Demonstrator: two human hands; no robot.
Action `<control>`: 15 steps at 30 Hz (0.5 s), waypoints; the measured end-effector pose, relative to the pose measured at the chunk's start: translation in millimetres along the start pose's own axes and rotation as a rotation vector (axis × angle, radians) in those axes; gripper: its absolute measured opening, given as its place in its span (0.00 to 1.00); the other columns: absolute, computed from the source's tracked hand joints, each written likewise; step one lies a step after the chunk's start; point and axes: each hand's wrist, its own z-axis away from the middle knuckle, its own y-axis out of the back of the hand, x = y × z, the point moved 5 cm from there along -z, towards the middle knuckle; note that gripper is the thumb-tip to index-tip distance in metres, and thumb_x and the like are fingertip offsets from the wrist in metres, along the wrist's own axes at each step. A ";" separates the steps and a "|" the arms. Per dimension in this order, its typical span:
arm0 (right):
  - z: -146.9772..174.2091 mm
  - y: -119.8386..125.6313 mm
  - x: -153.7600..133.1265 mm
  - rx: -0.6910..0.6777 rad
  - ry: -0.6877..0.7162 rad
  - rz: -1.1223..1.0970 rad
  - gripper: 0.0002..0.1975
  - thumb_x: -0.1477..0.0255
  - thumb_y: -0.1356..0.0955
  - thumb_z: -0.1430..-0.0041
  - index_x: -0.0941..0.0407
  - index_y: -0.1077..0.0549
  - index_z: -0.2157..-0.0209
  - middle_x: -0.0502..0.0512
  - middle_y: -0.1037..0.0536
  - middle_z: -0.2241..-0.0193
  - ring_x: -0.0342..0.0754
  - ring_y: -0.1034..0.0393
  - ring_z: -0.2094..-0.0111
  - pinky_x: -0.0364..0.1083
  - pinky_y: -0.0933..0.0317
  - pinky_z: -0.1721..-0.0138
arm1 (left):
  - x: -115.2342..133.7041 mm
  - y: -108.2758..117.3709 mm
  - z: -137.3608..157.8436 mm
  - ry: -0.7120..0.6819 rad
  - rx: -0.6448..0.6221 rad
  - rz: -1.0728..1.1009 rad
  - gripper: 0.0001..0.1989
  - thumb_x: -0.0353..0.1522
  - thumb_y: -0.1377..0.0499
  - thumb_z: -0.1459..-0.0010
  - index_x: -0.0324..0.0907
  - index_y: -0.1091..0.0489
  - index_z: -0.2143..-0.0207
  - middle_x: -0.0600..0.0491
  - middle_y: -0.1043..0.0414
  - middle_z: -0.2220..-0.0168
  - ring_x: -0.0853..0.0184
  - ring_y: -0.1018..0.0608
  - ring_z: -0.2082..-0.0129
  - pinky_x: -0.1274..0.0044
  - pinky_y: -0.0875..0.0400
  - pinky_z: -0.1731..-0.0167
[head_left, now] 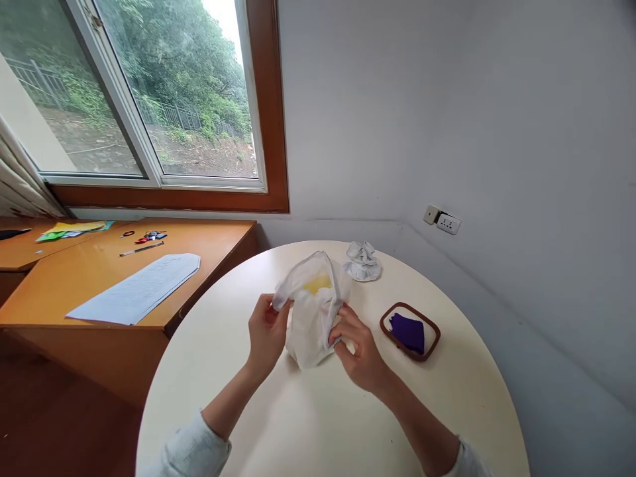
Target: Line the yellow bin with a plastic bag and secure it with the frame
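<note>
Between my hands is a thin white cloth bag, its mouth spread open toward me. Something yellow shows inside or through the fabric; what it is I cannot make out. My left hand pinches the left side of the bag's rim between thumb and fingers. On the other side, my right hand grips the right edge, fingers curled around the hem. The bag's lower part hangs close to the round white table; whether it rests on it I cannot tell.
Behind the bag sits a crumpled white cloth bundle. To the right, a brown rounded frame lies around a folded purple cloth. A wooden desk at left carries papers, a pen and small items.
</note>
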 end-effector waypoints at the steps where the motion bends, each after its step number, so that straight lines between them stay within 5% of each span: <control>1: 3.2 -4.5 -0.9 -0.024 0.039 0.030 0.10 0.83 0.40 0.52 0.55 0.34 0.79 0.53 0.31 0.64 0.46 0.37 0.58 0.52 0.53 0.45 | -1.4 -1.1 3.5 0.008 -0.013 0.039 0.06 0.33 0.43 0.46 0.42 0.38 0.71 0.58 0.37 0.76 0.73 0.34 0.76 0.81 0.38 0.76; 8: 27.2 -25.2 10.2 -0.355 0.118 0.292 0.12 0.86 0.39 0.56 0.55 0.33 0.78 0.52 0.31 0.58 0.47 0.43 0.48 0.53 0.55 0.45 | -21.7 10.7 17.4 0.082 -0.173 0.120 0.08 0.33 0.43 0.46 0.41 0.40 0.74 0.58 0.41 0.76 0.73 0.36 0.75 0.82 0.39 0.75; 11: 34.4 -32.1 15.4 -0.414 0.109 0.353 0.12 0.86 0.39 0.56 0.56 0.32 0.77 0.51 0.33 0.55 0.47 0.42 0.49 0.51 0.52 0.48 | -24.5 10.5 29.5 0.143 -0.425 0.082 0.07 0.35 0.44 0.46 0.41 0.36 0.68 0.53 0.34 0.70 0.69 0.31 0.70 0.78 0.34 0.69; 15: 39.9 -47.1 12.5 -0.443 0.153 0.367 0.10 0.82 0.38 0.55 0.55 0.30 0.75 0.53 0.32 0.57 0.48 0.43 0.49 0.50 0.50 0.50 | -22.0 5.1 55.5 0.216 -0.722 0.025 0.20 0.36 0.40 0.49 0.43 0.38 0.53 0.46 0.31 0.58 0.61 0.28 0.59 0.70 0.32 0.58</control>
